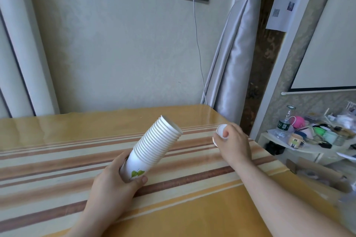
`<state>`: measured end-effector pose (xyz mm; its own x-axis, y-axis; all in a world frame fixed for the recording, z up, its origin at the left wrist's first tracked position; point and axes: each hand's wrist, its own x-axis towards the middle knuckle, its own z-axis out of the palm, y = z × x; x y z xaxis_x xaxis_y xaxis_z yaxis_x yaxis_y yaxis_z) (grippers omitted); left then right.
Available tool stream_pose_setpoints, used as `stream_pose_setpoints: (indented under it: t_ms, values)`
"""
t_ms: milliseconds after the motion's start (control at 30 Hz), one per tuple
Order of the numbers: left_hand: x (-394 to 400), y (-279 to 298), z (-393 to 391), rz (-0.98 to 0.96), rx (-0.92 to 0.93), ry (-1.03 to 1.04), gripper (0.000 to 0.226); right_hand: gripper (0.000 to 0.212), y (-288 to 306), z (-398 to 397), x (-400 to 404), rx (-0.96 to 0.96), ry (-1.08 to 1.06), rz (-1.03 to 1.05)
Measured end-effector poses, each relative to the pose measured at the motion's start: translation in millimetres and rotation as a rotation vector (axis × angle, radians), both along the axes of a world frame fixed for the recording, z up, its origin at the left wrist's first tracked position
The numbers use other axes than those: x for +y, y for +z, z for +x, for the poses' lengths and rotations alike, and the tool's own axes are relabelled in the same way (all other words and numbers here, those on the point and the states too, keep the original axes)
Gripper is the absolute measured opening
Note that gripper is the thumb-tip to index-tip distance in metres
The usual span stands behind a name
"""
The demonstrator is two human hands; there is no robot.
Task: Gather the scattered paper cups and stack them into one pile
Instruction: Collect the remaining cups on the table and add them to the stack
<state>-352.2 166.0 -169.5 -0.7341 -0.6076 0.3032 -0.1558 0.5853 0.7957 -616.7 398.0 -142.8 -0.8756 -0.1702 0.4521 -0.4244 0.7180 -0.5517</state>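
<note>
Behind right hand (234, 140), cup (221, 131) half-hidden.

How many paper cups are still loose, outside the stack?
1. The right hand grips a single loose cup over the table's far right side. The rest sit nested in the stack held by the left hand. Others may be out of frame.
</note>
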Motion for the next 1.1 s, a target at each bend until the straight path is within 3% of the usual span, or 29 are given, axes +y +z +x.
stream_pose_setpoints:
  t_ms: [100, 233, 367, 433, 467, 600, 667, 767, 867, 1000, 1100]
  values:
    - [0.3, -3.1, 1.2, 0.005, -0.004, 0.013, 0.066, 0.038, 5.4, 8.7, 1.0, -0.019, -0.025, 0.045]
    - [1.1, -3.2, 3.6, 0.001, -0.02, 0.023, 0.064, 0.074, 12.0, 13.7, 13.9, -0.213, -0.056, 0.228]
    - [2.5, -1.5, 3.7, 0.002, -0.033, 0.025, 0.063, 0.078, 17.4, 21.3, 24.2, -0.365, -0.054, 0.412]
    - [3.0, 0.0, 4.6, 0.003, -0.04, 0.029, 0.064, 0.066, 20.0, 29.4, 21.2, -0.33, -0.006, 0.286]
    - [3.4, 0.5, 5.1, 0.004, -0.044, 0.03, 0.065, 0.06, 22.8, 34.6, 15.7, -0.334, 0.04, 0.111]
    - [3.7, 2.2, 5.5, 0.003, -0.065, 0.035, 0.064, 0.045, 52.5, 61.2, -22.6, -0.632, 0.31, -0.972]
    - [4.4, 3.2, 6.6, 0.007, -0.073, 0.036, 0.064, 0.036, 68.0, 76.2, -37.6, -0.751, 0.503, -1.237]
    - [5.2, 4.9, 7.6, 0.009, -0.076, 0.034, 0.064, 0.048, 74.9, 92.1, -52.6, -0.77, 0.652, -1.218]
    - [5.8, 6.4, 8.7, 0.021, -0.079, 0.03, 0.066, 0.08, 68.5, 101.0, -63.4, -0.72, 0.657, -1.034]
    - [5.9, 6.5, 8.4, 0.014, -0.082, 0.035, 0.067, 0.091, 60.4, 109.9, -69.7, -0.708, 0.662, -0.922]
    - [6.4, 7.0, 8.6, 0.027, -0.07, 0.033, 0.062, 0.111, 54.3, 116.1, -69.7, -0.752, 0.718, -0.908]
